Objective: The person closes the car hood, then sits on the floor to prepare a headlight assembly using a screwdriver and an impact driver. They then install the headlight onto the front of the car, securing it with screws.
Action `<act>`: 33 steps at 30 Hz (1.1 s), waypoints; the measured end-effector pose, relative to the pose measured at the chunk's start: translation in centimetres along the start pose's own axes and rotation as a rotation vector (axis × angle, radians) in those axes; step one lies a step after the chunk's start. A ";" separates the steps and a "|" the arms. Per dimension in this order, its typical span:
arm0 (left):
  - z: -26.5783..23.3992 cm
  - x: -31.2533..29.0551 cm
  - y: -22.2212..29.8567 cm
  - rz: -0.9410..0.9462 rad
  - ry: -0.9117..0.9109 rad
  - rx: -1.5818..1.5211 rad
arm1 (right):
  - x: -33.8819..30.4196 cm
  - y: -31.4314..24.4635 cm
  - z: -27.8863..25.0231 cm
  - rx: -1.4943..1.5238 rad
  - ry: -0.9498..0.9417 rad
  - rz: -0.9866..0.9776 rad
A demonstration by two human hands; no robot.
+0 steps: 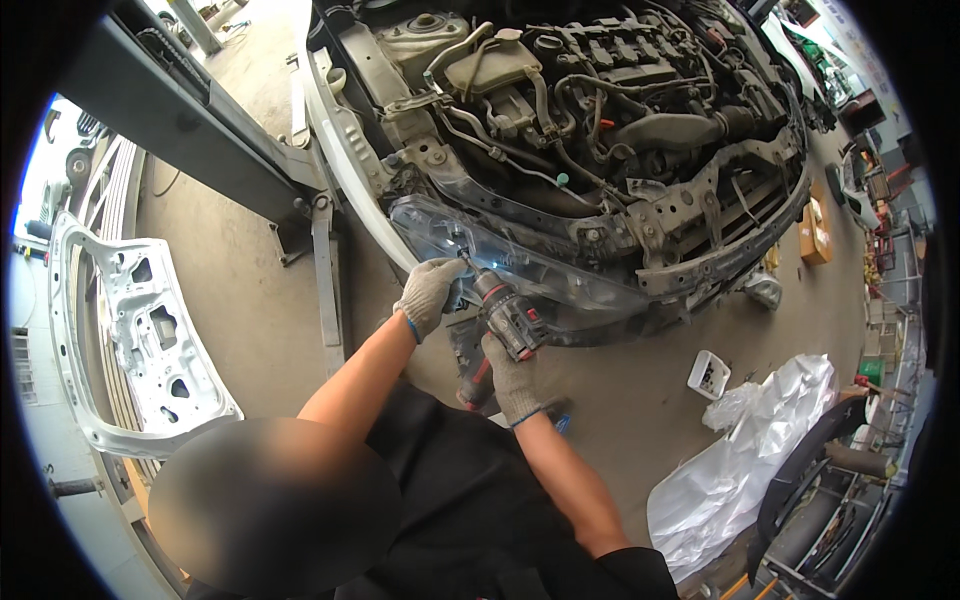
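My right hand (513, 385), in a knitted glove, is wrapped round the grip of a black and red cordless drill (508, 315). The drill points away from me, with its bit against or close to the front corner of a car. Beside the bit, my gloved left hand (427, 297) has its fingers pinched together; what they hold, if anything, is too small to make out. Just beyond both hands lies a clear plastic headlamp (555, 275), lit by a small bluish glow near the drill's nose. The car's engine bay (600, 100) is exposed, its front bumper off.
At left a grey lift post (200, 120) stands beside the fender, and a white bare panel (150, 330) leans there. A white tub of small parts (709, 374) and silvery sheeting (740, 460) lie on the floor at right. Cluttered shelving (890, 250) lines the right side.
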State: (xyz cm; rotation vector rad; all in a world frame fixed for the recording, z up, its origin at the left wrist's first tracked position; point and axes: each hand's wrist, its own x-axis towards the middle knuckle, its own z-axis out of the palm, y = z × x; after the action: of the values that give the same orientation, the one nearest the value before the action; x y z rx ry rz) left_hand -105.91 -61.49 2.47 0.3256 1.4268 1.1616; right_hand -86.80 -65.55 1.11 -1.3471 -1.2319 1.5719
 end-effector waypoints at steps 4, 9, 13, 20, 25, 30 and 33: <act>-0.5 0.3 -0.1 -0.024 0.004 0.041 | 1.1 0.7 -0.2 -0.122 -0.031 0.009; 0.2 0.6 -0.8 -0.026 0.003 -0.083 | 0.7 -0.2 -0.7 -0.051 -0.016 0.001; 1.2 0.5 -0.5 -0.111 0.017 -0.205 | 0.9 0.1 -1.4 -0.049 0.005 -0.014; 1.6 1.0 -0.4 -0.160 0.010 -0.231 | 0.3 -2.2 -2.0 -0.177 0.024 -0.023; 0.7 0.5 1.1 -0.170 0.038 -0.251 | -0.7 -3.5 -3.5 -0.106 -0.004 -0.032; -2.0 1.5 4.4 -0.126 0.128 -0.175 | -0.3 -1.6 -5.3 -0.050 0.086 -0.058; -5.7 3.8 5.5 -0.057 0.097 -0.089 | -0.2 -1.5 -5.3 0.010 0.098 -0.032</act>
State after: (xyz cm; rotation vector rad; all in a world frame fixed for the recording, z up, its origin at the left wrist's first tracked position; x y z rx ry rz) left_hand -114.15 -58.56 3.35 0.1673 1.4541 1.2035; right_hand -81.62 -64.24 2.59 -1.3754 -1.1791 1.4702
